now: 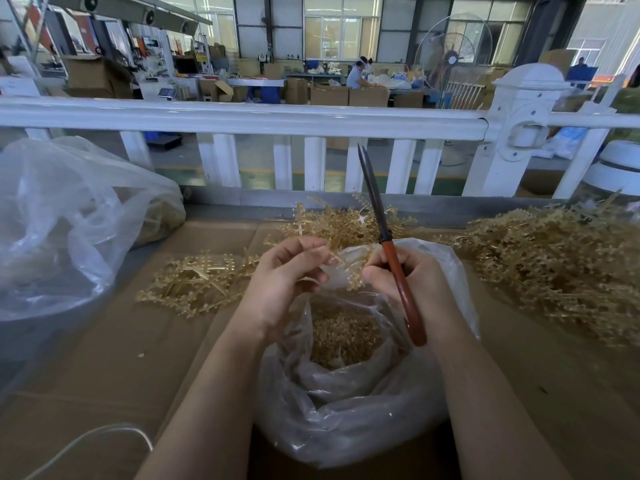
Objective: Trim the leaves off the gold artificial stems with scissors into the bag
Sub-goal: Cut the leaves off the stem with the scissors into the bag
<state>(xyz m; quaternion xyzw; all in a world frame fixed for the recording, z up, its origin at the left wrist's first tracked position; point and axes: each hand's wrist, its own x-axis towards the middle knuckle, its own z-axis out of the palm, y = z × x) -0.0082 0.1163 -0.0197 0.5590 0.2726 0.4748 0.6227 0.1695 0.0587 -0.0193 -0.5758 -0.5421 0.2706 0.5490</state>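
Nearest the camera, the clear plastic bag (346, 410) stands open on the cardboard-covered table (104, 358), with a heap of cut gold leaves (343, 334) at its bottom. Its mouth is soft and sagging, so a nudge from either forearm could probably fold it shut or tip it, and trimmings would then land on the table instead.

Just above the mouth, the left hand (287, 271) pinches a gold stem (353, 268) at one end, and the right hand (401, 271) touches its other end with thumb and fingertip while also clasping the scissors (388, 244) by their red handles. The blades are closed and point up and away (not at the stem). That double duty looks like the main risk: the scissors could slip in a loosened grip, or the tips could swing toward the left fingers when brought down to cut.

Beyond the hands lie more gold stems, a small pile (194, 278) to the left and a big heap (554, 265) to the right, where trimmed and untrimmed pieces might get mixed. A second plastic bag (69, 220) sits far left, before a white railing (242, 117).
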